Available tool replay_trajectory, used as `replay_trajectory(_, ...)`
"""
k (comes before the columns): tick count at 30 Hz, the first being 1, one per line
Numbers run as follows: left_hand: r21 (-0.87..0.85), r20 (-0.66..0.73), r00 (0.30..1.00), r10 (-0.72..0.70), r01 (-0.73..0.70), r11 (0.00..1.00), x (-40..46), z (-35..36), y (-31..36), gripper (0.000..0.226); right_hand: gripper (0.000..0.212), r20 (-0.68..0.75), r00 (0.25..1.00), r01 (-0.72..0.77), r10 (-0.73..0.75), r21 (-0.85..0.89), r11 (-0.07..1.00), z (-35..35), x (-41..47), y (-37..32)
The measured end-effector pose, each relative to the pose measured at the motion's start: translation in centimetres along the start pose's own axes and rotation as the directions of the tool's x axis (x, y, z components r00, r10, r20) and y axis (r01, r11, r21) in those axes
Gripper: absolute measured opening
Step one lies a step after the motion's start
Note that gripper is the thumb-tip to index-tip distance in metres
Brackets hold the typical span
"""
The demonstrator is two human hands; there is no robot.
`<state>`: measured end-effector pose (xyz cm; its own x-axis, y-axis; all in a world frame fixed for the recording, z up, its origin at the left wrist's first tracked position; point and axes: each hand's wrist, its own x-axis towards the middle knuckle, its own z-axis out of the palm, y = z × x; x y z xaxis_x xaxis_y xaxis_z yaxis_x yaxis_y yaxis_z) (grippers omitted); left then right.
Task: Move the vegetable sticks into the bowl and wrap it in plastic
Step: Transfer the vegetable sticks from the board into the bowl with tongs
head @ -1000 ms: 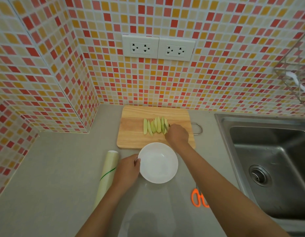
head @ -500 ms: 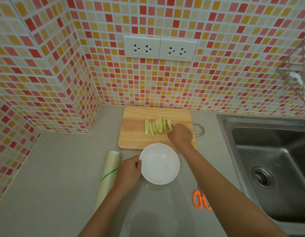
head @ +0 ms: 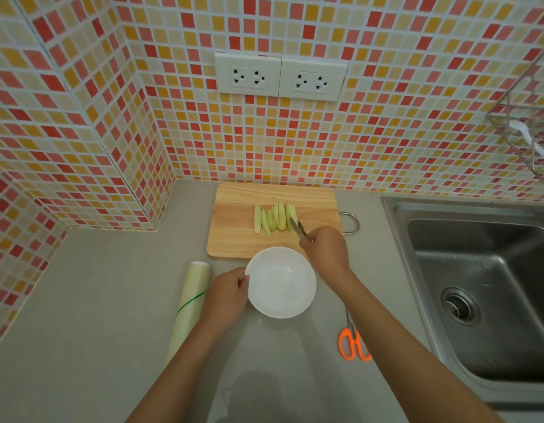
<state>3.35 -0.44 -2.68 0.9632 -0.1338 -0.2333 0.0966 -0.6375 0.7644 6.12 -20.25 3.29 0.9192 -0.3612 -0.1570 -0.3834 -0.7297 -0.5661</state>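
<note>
Sticks (head: 275,217) on board (head: 234,239) (behind bowl (head: 281,282)); sink (head: 484,288) right.

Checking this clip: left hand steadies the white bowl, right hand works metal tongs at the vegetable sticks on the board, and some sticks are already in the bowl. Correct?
Not quite. The head view shows the bowl empty; all the vegetable sticks lie on the cutting board. The rest holds.

text: none legible | labels: none | brands: none | numbers: none | signs: none
</note>
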Motion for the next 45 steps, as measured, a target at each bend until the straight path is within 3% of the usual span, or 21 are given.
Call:
replay_trajectory(3, -0.005, 0.0, 1.0, 0.012, -0.012, 1.0, 0.1, 0.0, 0.1, 0.025, 0.049, 0.045, 0.997, 0.065, -0.065, 0.006, 0.998, -0.8, -5.2, 1.1)
replay_trajectory(8, 0.003, -0.002, 1.0, 0.009, -0.009, 1.0, 0.3, 0.1, -0.2, 0.026, 0.022, 0.235, 0.971, 0.102, -0.045, -0.235, 0.967, 0.7, -9.7, 3.0)
replay_trajectory(11, 0.003, 0.003, 1.0, 0.005, -0.005, 1.0, 0.3, 0.2, -0.2, 0.026, 0.025, 0.236, 0.971, 0.105, -0.026, -0.33, 0.938, 0.7, -9.5, 2.5)
replay_trajectory(18, 0.035, -0.007, 1.0, 0.013, -0.013, 0.999, 0.3, 0.1, 0.1, 0.027, 0.033, -0.004, 1.0, -0.001, 0.0, -0.148, 0.989, -1.4, -0.2, -1.2)
replay_trajectory(21, 0.034, -0.005, 1.0, 0.003, -0.003, 0.999, 0.3, 0.1, 0.0, 0.027, 0.032, 0.023, 0.999, -0.018, 0.023, -0.187, 0.982, 0.2, 4.1, -2.4)
replay_trajectory(26, -0.003, 0.002, 1.0, -0.001, 0.001, 1.0, 0.1, 0.0, 0.1, 0.027, 0.008, 0.05, 0.998, -0.024, 0.04, -0.284, 0.958, 2.9, 6.6, -2.2)
replay_trajectory(29, -0.004, 0.004, 1.0, 0.007, -0.007, 1.0, 0.1, 0.0, 0.1, 0.027, 0.01, 0.042, 0.999, -0.002, 0.015, -0.284, 0.959, 3.4, 6.6, -1.9)
replay_trajectory(31, -0.001, 0.009, 1.0, 0.013, -0.013, 1.0, 0.1, -0.1, 0.1, 0.026, 0.015, 0.048, 0.999, -0.011, 0.023, -0.236, 0.972, 3.0, 6.2, -1.6)
replay_trajectory(34, 0.001, 0.009, 1.0, 0.021, -0.021, 1.0, 0.1, -0.1, 0.2, 0.026, 0.039, 0.021, 0.999, -0.031, 0.034, -0.096, 0.995, 1.3, 4.0, -1.2)
replay_trajectory(38, -0.022, 0.019, 1.0, 0.006, -0.006, 1.0, 0.2, -0.1, 0.0, 0.028, 0.038, 0.086, 0.996, 0.0, -0.004, 0.042, 0.999, -0.8, -2.6, 0.2)
replay_trajectory(42, -0.023, 0.02, 1.0, -0.003, 0.004, 1.0, 0.3, 0.0, -0.1, 0.028, 0.022, 0.23, 0.972, 0.083, -0.05, -0.135, 0.987, -0.2, -7.7, 1.5)
replay_trajectory(45, -0.024, 0.018, 1.0, -0.01, 0.01, 1.0, 0.5, 0.1, 0.0, 0.027, 0.016, 0.277, 0.961, 0.089, -0.006, -0.285, 0.954, 0.8, -8.3, 1.7)
